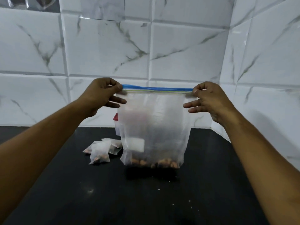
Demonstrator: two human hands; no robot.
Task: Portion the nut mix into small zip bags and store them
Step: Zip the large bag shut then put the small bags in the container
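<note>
Head view: your left hand (pixel 99 95) and right hand (pixel 211 101) each pinch one end of the big bag's (pixel 154 127) blue zip (pixel 157 88), thumb and forefinger clamped and the other fingers loose, likely pulling it taut to seal. Nuts (pixel 155 163) sit at its bottom, low over the bench (pixel 219 184). Filled small bags (pixel 102 151) lie just left. Open bench spreads right, and the wall (pixel 178 54) stands close behind.

wall (pixel 178 51): white marble-look tiles, grey veins | counter (pixel 146 200): black, speckled | light: dim, bluish
</note>
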